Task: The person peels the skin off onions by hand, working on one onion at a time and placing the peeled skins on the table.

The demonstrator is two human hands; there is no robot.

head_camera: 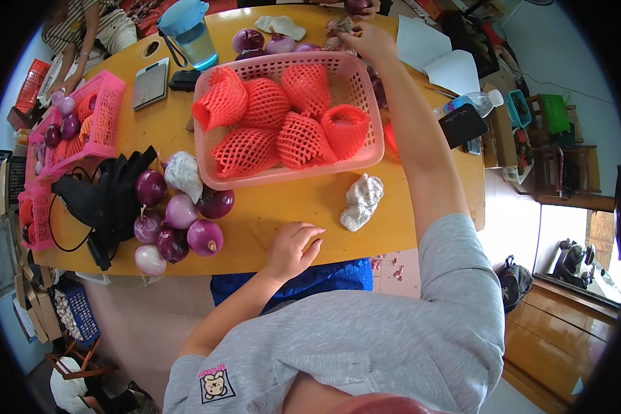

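Note:
My left hand rests at the near edge of the yellow table, holding nothing. A crumpled white cloth or glove lies to its right. My right arm stretches past the pink plastic basket. At the far side, my right hand is at some dry-skinned bulbs; whether its fingers grip one cannot be seen. In the basket sit several red foam net sleeves, at least some wrapped around something. Several red onions are grouped left of my left hand, with another crumpled white piece on them.
A blue-lidded water bottle and a kitchen scale stand at the back left. Pink crates of onions and a black bag are at left. Another person's hand is beyond mine. A phone lies right.

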